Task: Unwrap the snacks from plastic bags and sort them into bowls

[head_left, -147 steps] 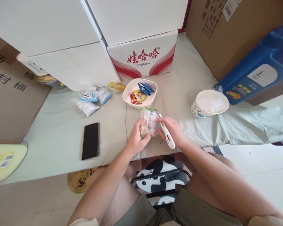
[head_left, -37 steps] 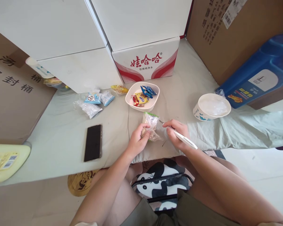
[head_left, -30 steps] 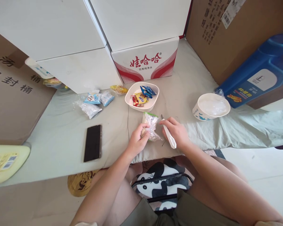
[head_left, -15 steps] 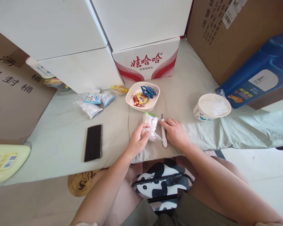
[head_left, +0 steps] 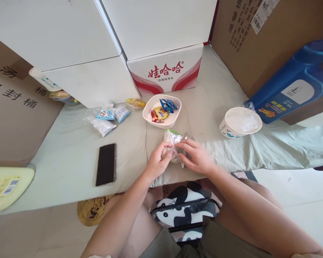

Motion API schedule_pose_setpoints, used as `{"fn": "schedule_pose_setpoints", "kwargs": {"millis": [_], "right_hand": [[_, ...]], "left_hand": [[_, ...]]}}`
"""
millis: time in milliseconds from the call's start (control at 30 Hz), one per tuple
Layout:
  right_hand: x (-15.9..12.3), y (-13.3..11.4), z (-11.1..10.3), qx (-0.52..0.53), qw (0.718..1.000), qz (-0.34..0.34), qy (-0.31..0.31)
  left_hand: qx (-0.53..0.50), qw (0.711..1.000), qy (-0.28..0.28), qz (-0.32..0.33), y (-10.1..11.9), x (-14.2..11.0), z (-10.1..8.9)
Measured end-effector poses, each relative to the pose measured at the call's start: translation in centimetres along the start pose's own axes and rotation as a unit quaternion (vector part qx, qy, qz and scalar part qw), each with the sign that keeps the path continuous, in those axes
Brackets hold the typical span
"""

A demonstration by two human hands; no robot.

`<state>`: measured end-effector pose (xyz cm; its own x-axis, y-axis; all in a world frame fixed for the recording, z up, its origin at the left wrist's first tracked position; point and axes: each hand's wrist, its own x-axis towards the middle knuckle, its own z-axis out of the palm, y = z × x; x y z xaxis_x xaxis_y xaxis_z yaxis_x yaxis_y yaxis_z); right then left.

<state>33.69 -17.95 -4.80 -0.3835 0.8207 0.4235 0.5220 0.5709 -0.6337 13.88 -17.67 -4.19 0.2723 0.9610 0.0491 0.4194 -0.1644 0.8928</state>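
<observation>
Head view: your left hand [head_left: 159, 157] grips the clear packet [head_left: 173, 137] at mid-frame; your right hand [head_left: 197, 157] meets its right edge, whether pinching you can't tell. Between them, its long axis runs up the frame. Under your right fingers lies a white knife [head_left: 185, 152]; above sits a white bowl [head_left: 154, 104].

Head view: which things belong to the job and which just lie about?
In use, apparently:
clear plastic packet with green edge, in the left hand, right hand at it
white-handled slim knife beside it
perhaps the white rounded bowl

Lying about, apparently:
black rectangular phone
tall blue plastic bottle
round white paper tub
</observation>
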Motion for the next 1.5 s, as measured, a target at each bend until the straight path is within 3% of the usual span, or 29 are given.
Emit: {"fn": "schedule_pose_setpoints", "kwargs": {"millis": [233,400,633,967,1500], "right_hand": [[0.2,0.3,0.3,0.009,0.999,0.001,0.043],[0.4,0.0,0.1,-0.006,0.997,-0.006,0.081],[0.3,-0.4,-0.3,0.030,0.987,0.065,0.142],[0.3,-0.5,-0.3,0.036,0.995,-0.003,0.091],[0.0,-0.6,0.2,0.060,0.997,0.026,0.043]], "left_hand": [[0.011,0.998,-0.035,0.050,-0.2,-0.1,-0.1],[-0.002,0.997,-0.017,0.070,-0.8,-0.3,0.3],[-0.048,0.998,-0.002,0.042,-1.3,-0.5,0.5],[-0.072,0.997,-0.009,0.021,-0.8,-0.4,0.3],[-0.011,0.999,-0.041,-0.001,-0.5,-0.3,0.4]]}}
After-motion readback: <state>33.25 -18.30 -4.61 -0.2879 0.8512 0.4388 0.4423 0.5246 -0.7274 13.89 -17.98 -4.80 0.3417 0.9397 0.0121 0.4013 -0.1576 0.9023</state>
